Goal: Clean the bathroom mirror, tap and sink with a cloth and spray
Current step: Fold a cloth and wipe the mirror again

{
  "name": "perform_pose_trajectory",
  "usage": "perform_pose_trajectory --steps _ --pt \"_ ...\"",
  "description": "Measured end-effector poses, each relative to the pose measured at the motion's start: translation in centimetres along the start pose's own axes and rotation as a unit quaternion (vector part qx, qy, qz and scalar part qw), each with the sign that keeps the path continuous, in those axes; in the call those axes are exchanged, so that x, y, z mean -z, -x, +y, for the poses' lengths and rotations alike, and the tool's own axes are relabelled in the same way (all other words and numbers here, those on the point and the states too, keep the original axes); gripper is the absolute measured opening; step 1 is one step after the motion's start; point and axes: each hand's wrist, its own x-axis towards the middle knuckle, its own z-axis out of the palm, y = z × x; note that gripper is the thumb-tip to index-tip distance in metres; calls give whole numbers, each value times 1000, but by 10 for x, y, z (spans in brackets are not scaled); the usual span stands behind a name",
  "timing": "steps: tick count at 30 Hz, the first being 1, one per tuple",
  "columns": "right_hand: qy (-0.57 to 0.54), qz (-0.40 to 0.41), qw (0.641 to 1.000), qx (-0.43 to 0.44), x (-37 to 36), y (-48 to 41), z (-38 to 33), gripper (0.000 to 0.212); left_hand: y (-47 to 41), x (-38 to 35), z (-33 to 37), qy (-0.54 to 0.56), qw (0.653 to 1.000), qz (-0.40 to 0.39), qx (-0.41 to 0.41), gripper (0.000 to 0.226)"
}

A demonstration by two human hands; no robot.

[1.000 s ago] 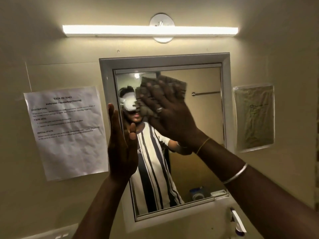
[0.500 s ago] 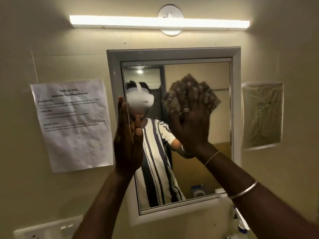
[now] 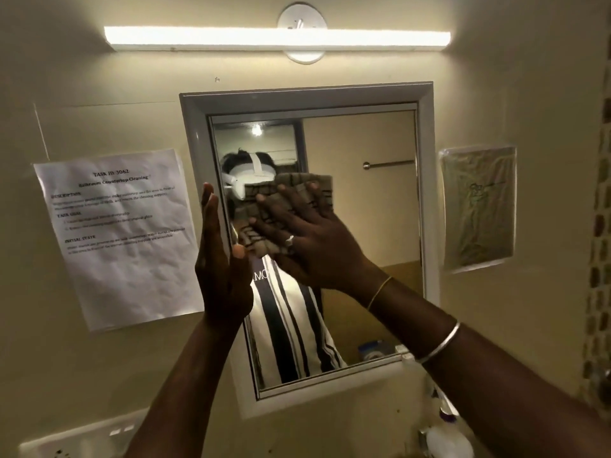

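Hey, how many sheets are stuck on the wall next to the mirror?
2. A white printed sheet is left of the mirror, and a greenish sheet in a clear sleeve is to its right. The arms hide some wall lower down.

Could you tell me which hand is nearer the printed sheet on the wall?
Left. The left hand is right of the printed sheet; the right hand presses the cloth on the mirror, farther right.

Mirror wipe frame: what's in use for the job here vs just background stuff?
In use: mirror, cloth pressed flat on it by the right hand, left hand at the mirror frame's left edge, white bottle at lower right, probably the spray.
Background: printed sheet, plastic sleeve, light bar, wall socket.
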Motion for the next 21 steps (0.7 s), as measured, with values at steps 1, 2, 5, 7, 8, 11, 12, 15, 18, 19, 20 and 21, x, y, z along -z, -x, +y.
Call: perform_pose_trajectory --steps 1,2,5,7,8,11,12,15,18,19,20,21 --pt "1 6 1000 -27 2 11 6 60 1 -1 -3 -15 1000 -2 2 58" --pt "-5 13 998 -60 3 24 13 61 5 -3 -12 -21 1000 -3 16 58" --pt "-24 52 985 -165 4 62 42 65 6 -5 -13 -54 998 -3 44 63" --pt "-33 70 969 -236 5 81 55 70 3 -4 -9 -40 998 -6 40 70" --pt "-34 80 958 -272 3 88 58 69 3 -5 -9 -52 998 1 32 73" --pt "-21 112 919 -377 -7 89 44 67 2 -8 -12 -62 998 4 25 71" --pt "-26 126 905 -405 -10 83 33 69 3 -8 -14 -53 998 -1 34 70" --pt "-82 149 899 -405 -13 60 -10 80 5 -6 -13 -13 999 -29 33 59" --pt "-100 96 953 -270 -18 40 -53 72 7 -1 -18 61 995 -57 56 56" --pt "-101 73 967 -224 -22 35 -66 66 6 2 -17 91 991 -59 80 60" --pt "-94 54 977 -185 -24 30 -76 62 6 5 -13 115 988 -48 96 66" --pt "-87 43 984 -151 -26 26 -83 60 4 8 -6 133 985 -35 105 72"
